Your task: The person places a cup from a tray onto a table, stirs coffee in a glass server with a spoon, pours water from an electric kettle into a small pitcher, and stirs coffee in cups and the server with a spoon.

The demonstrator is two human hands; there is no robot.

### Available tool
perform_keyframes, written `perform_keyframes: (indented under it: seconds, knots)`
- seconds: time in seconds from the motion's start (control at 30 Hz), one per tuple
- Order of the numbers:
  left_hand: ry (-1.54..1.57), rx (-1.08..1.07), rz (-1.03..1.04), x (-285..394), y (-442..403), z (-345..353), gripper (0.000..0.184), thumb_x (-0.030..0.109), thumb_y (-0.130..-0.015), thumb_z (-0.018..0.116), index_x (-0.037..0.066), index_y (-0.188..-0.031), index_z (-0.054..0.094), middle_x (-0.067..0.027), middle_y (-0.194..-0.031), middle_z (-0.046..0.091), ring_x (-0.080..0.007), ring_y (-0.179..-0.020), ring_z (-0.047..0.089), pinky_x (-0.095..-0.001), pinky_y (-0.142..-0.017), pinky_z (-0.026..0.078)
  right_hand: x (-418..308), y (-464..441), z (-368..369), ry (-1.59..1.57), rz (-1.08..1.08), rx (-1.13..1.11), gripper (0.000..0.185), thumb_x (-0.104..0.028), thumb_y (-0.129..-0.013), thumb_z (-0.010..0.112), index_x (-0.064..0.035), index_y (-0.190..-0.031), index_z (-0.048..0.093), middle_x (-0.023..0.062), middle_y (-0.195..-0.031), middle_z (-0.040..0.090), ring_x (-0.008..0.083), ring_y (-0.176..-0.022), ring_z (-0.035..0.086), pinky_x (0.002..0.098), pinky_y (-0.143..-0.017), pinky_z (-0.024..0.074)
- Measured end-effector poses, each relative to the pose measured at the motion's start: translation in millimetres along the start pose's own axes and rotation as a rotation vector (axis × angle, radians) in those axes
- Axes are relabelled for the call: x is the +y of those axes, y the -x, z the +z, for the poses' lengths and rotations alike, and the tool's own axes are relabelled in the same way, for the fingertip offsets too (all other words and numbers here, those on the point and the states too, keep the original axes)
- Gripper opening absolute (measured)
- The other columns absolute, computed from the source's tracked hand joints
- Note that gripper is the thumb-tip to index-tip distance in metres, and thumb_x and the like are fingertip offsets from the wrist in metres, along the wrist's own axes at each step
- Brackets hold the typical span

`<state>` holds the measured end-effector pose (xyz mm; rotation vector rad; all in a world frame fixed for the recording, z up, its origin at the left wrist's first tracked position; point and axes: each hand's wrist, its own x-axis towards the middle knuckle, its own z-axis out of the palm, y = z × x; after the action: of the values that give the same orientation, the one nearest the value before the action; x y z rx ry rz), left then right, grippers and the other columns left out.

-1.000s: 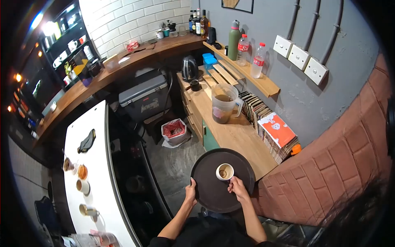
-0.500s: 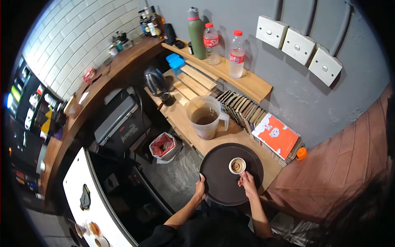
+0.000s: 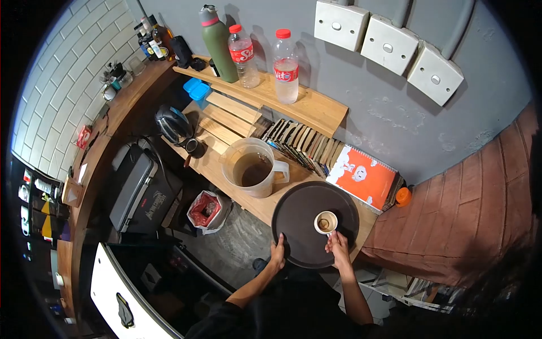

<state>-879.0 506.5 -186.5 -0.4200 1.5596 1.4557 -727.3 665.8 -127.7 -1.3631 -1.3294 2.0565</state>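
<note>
A round dark tray (image 3: 305, 214) is held level in front of me, its far part over the edge of the wooden counter. My left hand (image 3: 278, 253) grips its near left rim, with the thumb on top and the other fingers underneath, hidden. On the tray's right half is a small white cup (image 3: 326, 222) with brown residue inside. My right hand (image 3: 337, 247) is closed on the cup's handle. Just beyond the tray, a clear plastic pitcher (image 3: 248, 169) with brown liquid stands on the counter.
Books (image 3: 299, 144) line the wall, with an orange notebook (image 3: 362, 176) on top. Bottles (image 3: 286, 73) stand on a narrow shelf. A black kettle (image 3: 174, 124) is at the counter's far end. A lined bin (image 3: 209, 211) sits on the floor. At lower left is a white table (image 3: 110, 282).
The view has swung right and closer to the counter. The tray has come nearer the pitcher and over the counter's edge, with both hands keeping their holds.
</note>
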Motion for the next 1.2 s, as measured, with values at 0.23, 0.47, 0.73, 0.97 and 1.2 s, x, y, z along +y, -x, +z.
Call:
perform_keyframes:
  seconds: [0.23,0.47,0.73,0.97,1.2]
  knots:
    - [-0.128,-0.014,0.006,23.8,10.9,-26.7,0.095,0.061,-0.085,0.064,0.004,-0.148,0.022,-0.0252,-0.15,0.032,-0.0369,-0.142,0.029,-0.0538,-0.114,0.026,-8.0,-4.6,37.9,0.042,0.104,-0.233,0.036,-0.035,-0.104,0.049,-0.0058,-0.084,0.055,-0.0001,-0.067,0.051,0.0099,-0.051,0.053,0.024,-0.047,0.0426]
    - [0.066,0.209,0.333,47.9,55.2,-110.7,0.068,0.036,-0.094,0.061,0.013,-0.149,0.029,-0.0094,-0.117,0.052,-0.0215,-0.108,0.05,-0.045,-0.097,0.044,-25.6,8.9,132.0,0.273,0.036,-0.701,0.034,-0.032,-0.105,0.05,-0.0056,-0.084,0.055,0.0,-0.066,0.052,0.0086,-0.051,0.054,0.023,-0.045,0.0425]
    - [0.524,0.325,0.468,19.5,182.5,-224.7,0.038,0.028,-0.1,0.058,0.009,-0.133,0.054,-0.0041,-0.106,0.061,-0.0119,-0.092,0.06,-0.0292,-0.081,0.051,9.1,102.0,282.8,0.423,0.114,-1.221,0.033,-0.03,-0.104,0.052,-0.0054,-0.082,0.055,-0.0003,-0.066,0.053,0.0081,-0.053,0.055,0.0228,-0.047,0.0426]
    - [0.712,0.606,0.691,-84.6,309.7,-285.3,0.042,0.021,-0.098,0.063,0.004,-0.135,0.051,-0.0027,-0.096,0.063,-0.0088,-0.086,0.059,-0.0246,-0.076,0.05,80.4,257.5,351.7,0.607,0.184,-1.657,0.035,-0.032,-0.105,0.049,-0.0047,-0.085,0.056,0.0015,-0.068,0.056,0.0097,-0.054,0.057,0.0224,-0.048,0.045]
    - [0.786,0.97,0.851,-176.2,402.3,-319.3,0.047,0.015,-0.098,0.062,-0.002,-0.138,0.045,-0.0025,-0.1,0.061,-0.0083,-0.087,0.059,-0.0245,-0.078,0.049,160.8,397.0,357.5,0.683,0.256,-1.971,0.037,-0.032,-0.105,0.048,-0.0037,-0.083,0.057,0.0022,-0.068,0.057,0.0098,-0.053,0.056,0.0234,-0.049,0.0446]
